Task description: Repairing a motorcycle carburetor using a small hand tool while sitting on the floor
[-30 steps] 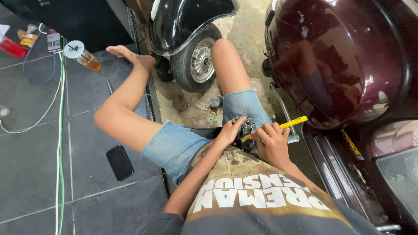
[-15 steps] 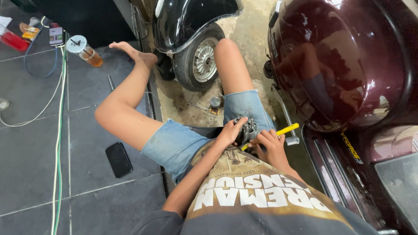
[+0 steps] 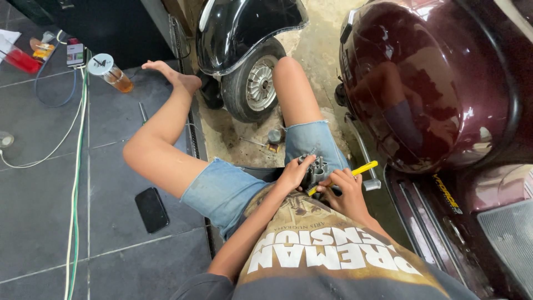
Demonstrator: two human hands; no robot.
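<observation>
The left hand cups the near-left side of a grey metal part with tube-like openings, fingers wrapped on its edge, steadying it in the lap between the denim shorts. The right hand is closed around a yellow-handled tool, whose tip goes in at the part's near side; the handle sticks out to the right. The part looks like cast metal: stiff, fairly heavy, probably greasy, so it is best held by its outer walls with the whole palm, not by the thin tube rims. The tool is light and rigid, and its plastic handle gives a sure hold. Just far of the part, on the dirty concrete, lie a small can and loose bits. Further off stands a black scooter's wheel; to the right a maroon scooter body fills the view. On the left tiles lie a phone, cables and a jar of amber liquid.
</observation>
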